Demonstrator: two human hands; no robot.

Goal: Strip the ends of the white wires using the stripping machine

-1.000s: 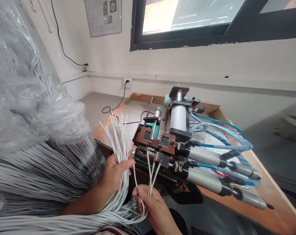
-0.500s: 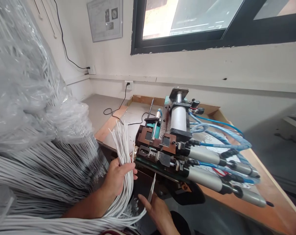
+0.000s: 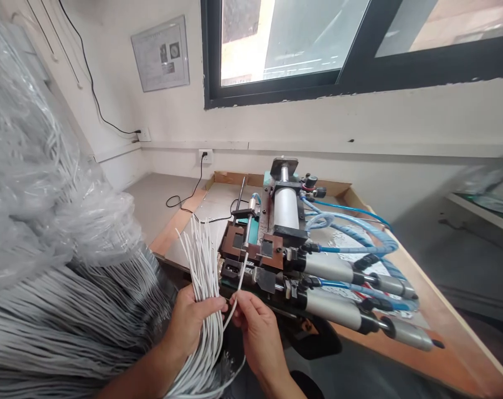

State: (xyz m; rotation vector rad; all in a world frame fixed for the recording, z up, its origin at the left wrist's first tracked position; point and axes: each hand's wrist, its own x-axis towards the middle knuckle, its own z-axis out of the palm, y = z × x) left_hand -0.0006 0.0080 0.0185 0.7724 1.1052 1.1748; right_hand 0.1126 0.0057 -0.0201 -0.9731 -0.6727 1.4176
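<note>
A bundle of white cables (image 3: 204, 277) stands up out of my left hand (image 3: 191, 318), which is closed around it with the thumb across the front. Its loose ends fan out above the hand. My right hand (image 3: 257, 332) pinches a single white cable (image 3: 241, 278) between thumb and fingers. That cable's tip points up at the front of the pneumatic machine (image 3: 251, 249), near its brown jaw plates; whether it touches them I cannot tell. The lower part of the bundle curves down under my left forearm.
Plastic-wrapped heaps of grey-white cables (image 3: 68, 310) fill the left side. Blue air hoses (image 3: 376, 238) and silver cylinders (image 3: 334, 307) stick out to the machine's right. A wooden-edged bench (image 3: 451, 354) carries the machine. A black power cord (image 3: 188, 202) runs to a wall socket.
My right hand has risen from below the machine's front edge and now holds one cable up before it. The left hand keeps its grip on the bundle. The camera view has shifted right.
</note>
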